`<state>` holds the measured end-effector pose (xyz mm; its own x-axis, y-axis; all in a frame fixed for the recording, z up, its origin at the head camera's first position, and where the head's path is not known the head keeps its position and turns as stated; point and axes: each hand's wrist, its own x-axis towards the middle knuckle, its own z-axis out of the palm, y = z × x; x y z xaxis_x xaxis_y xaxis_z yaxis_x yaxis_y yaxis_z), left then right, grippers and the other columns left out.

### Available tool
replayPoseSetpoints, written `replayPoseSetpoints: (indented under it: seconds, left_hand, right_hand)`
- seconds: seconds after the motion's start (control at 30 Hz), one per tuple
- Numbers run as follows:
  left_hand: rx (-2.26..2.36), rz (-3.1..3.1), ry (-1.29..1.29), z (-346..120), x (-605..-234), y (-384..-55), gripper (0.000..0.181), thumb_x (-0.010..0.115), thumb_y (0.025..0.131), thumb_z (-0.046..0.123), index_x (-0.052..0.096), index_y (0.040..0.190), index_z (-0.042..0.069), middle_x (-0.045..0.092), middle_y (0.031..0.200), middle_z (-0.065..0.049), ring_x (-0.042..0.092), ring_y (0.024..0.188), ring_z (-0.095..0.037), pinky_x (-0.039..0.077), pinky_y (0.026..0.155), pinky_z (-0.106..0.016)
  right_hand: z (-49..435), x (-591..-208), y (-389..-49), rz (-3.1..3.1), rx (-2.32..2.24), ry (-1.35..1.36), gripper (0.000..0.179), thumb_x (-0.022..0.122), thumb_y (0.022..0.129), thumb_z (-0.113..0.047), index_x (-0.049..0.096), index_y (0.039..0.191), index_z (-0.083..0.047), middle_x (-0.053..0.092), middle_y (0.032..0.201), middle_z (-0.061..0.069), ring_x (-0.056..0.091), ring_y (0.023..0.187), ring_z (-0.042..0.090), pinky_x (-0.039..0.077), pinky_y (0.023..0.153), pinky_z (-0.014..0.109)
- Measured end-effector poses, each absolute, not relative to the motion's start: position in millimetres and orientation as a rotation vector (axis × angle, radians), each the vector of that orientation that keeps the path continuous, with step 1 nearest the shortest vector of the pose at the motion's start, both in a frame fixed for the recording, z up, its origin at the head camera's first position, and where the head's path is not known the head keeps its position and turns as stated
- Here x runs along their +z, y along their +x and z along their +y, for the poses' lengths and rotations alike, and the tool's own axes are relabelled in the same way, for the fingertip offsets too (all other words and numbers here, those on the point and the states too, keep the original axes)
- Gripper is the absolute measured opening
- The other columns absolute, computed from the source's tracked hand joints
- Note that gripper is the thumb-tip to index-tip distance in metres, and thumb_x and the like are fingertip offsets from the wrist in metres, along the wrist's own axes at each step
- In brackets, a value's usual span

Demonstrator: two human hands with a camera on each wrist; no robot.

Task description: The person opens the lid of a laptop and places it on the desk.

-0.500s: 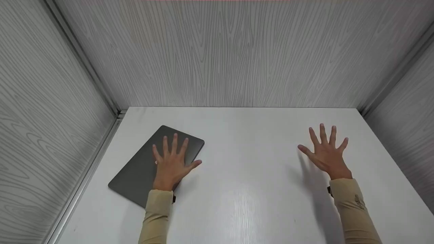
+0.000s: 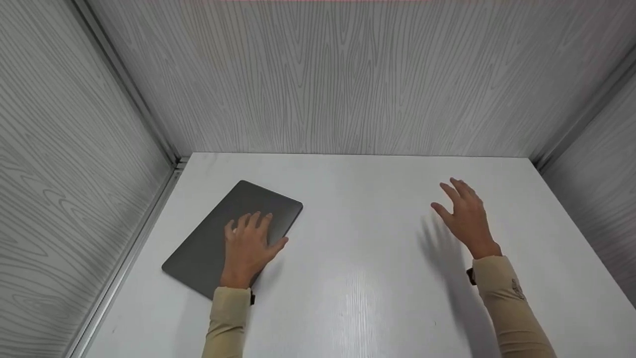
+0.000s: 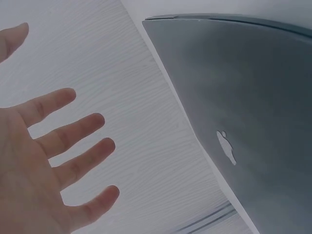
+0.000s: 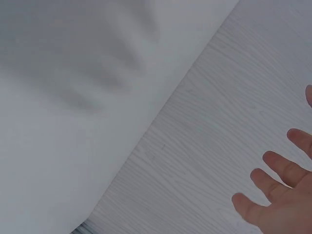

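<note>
A closed dark grey laptop (image 2: pixel 203 248) lies at a slant on the left of the table. My left hand (image 2: pixel 247 256) hovers over its right part, palm down, fingers spread and slightly bent, holding nothing. In the left wrist view a gap shows between the left hand (image 3: pixel 29 170) and the laptop lid (image 3: pixel 258 92), which carries a pale logo. Far to the right, my right hand (image 2: pixel 467 219) is held above the table, its fingers loosely bent and thumb apart. The right wrist view shows that right hand (image 4: pixel 287 204) with nothing in it, at the lower right edge.
The white table (image 2: pixel 362 223) casts back a soft glare near the front. A grey wood-grain panel (image 2: pixel 323 79) rises behind it, with side panels at left (image 2: pixel 64 149) and right (image 2: pixel 606 149). Metal framing (image 2: pixel 124 253) runs along the left edge.
Both hands had fingers stretched wide; now the fingers are more bent. The right hand has turned and shifted a little left. The laptop stays put as the view shifts slightly.
</note>
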<state>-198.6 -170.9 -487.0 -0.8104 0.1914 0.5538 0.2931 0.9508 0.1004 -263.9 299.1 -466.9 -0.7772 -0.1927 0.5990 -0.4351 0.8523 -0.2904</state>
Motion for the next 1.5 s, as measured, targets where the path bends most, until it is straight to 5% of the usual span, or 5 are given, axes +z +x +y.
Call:
replayPoseSetpoints:
  seconds: [0.17,1.03,1.5]
  left_hand:
    - [-0.22,-2.542,-0.313,-171.5,-493.8,-188.6,0.062,0.077,0.083,0.051,0.07,0.123,0.004,0.068,0.118,-0.021,0.061,0.111,-0.041,0.045,0.091,-0.065]
    - [-0.295,-2.72,-0.075,-185.7,-504.7,-132.8,0.061,0.076,0.084,0.047,0.067,0.125,0.003,0.064,0.125,-0.023,0.057,0.117,-0.044,0.038,0.095,-0.073]
    - [-0.249,-2.748,0.005,-196.3,-513.0,-113.1,0.065,0.086,0.073,0.045,0.07,0.117,0.0,0.063,0.118,-0.03,0.058,0.11,-0.05,0.037,0.09,-0.077]
  right_hand:
    - [281.6,-470.8,-271.4,-2.43,0.65,0.549,0.047,0.082,0.084,-0.003,0.064,0.125,0.009,0.057,0.132,0.032,0.052,0.124,0.05,0.044,0.095,0.066]
    - [191.2,-488.3,-300.4,-2.491,0.986,0.744,0.034,0.078,0.089,-0.004,0.069,0.12,0.006,0.064,0.125,0.024,0.057,0.121,0.042,0.047,0.1,0.054]
    - [136.9,-494.6,-304.6,-2.577,1.008,0.897,0.033,0.074,0.094,-0.009,0.068,0.123,0.005,0.062,0.128,0.023,0.055,0.124,0.039,0.047,0.102,0.05]
